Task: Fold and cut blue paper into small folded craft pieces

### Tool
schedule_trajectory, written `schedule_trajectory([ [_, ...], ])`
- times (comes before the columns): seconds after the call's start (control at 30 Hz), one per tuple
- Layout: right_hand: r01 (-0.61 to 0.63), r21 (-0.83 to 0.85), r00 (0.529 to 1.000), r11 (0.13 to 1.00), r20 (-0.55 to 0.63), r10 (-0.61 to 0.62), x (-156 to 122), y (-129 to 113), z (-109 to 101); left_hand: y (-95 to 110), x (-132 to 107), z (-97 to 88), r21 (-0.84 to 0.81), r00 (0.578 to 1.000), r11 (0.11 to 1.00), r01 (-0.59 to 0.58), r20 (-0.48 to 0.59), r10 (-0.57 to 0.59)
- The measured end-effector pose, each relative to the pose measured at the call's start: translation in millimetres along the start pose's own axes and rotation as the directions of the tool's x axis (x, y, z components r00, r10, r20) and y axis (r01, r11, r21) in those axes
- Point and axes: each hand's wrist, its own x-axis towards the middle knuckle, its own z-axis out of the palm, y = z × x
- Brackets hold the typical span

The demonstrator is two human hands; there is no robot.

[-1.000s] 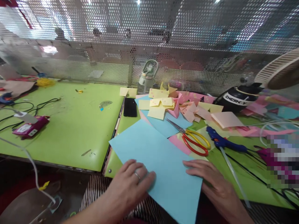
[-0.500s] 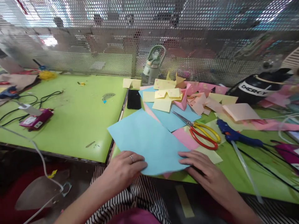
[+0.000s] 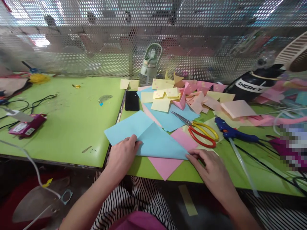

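Bright patches of light (image 3: pixel 42 42) show through a perforated metal screen (image 3: pixel 107 41) behind green tabletops (image 3: pixel 72 115).

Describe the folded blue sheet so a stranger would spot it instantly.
Start at the right green table, along its near edge. There, the left hand and right hand touch the folded blue sheet. Unlike the blue paper under the scissor blades, it has a folded flap.

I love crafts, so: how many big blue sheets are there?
2: a folded sheet touched by the left hand and right hand; another sheet beyond it, partly under yellow papers and scissors. The bluish patch at far right is unclear; more may be hidden.
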Motion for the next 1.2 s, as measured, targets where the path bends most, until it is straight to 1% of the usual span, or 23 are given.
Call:
schedule_trajectory([
  [0.1,-0.007,-0.031,1.0,0.999,-0.013,0.007,-1,0,3,3,7,0.8,0.02,1.0,1.0,0.008,0.019,-0.009],
  [0.2,-0.009,-0.03,0.999,1.0,-0.033,0.008,-1,0,5,5,9,1.7,0.045,0.999,0.999,0.02,0.031,-0.021],
  [0.33,-0.02,-0.002,1.0,1.0,-0.019,0.02,1,0,5,6,11,0.0,0.056,0.999,0.998,0.014,0.05,-0.017],
  [0.43,-0.032,0.028,0.999,0.999,0.004,0.032,-2,-1,0,5,12,-5.3,0.063,0.996,0.998,0.025,0.079,-0.029],
  [0.57,-0.011,0.036,0.995,0.999,0.097,0.007,-12,-4,-9,-1,3,-15.5,0.077,0.986,0.997,0.029,0.159,-0.041],
  [0.63,0.013,0.033,0.991,0.999,0.13,-0.017,-16,-6,-11,-4,-6,-19.2,0.106,0.975,0.993,0.05,0.21,-0.072],
  [0.7,0.035,0.037,0.99,0.999,0.132,-0.04,-19,-7,-12,-5,-15,-21.2,0.139,0.96,0.987,0.08,0.254,-0.114],
  [0.77,0.045,0.031,0.993,0.998,0.107,-0.048,-20,-6,-10,-4,-21,-21.6,0.153,0.95,0.983,0.104,0.277,-0.144],
  [0.83,0.045,0.022,0.995,0.999,0.086,-0.047,-20,-5,-8,-3,-23,-20.7,0.149,0.95,0.982,0.118,0.27,-0.156],
  [1.0,0.041,0.023,0.994,0.999,0.096,-0.043,-18,-2,-6,-3,-21,-16.7,0.1,0.973,0.987,0.122,0.187,-0.139],
  [1.2,0.025,0.026,0.996,0.999,0.085,-0.027,-17,5,-3,-4,-19,-14.2,0.113,0.969,0.985,0.134,0.191,-0.154],
])
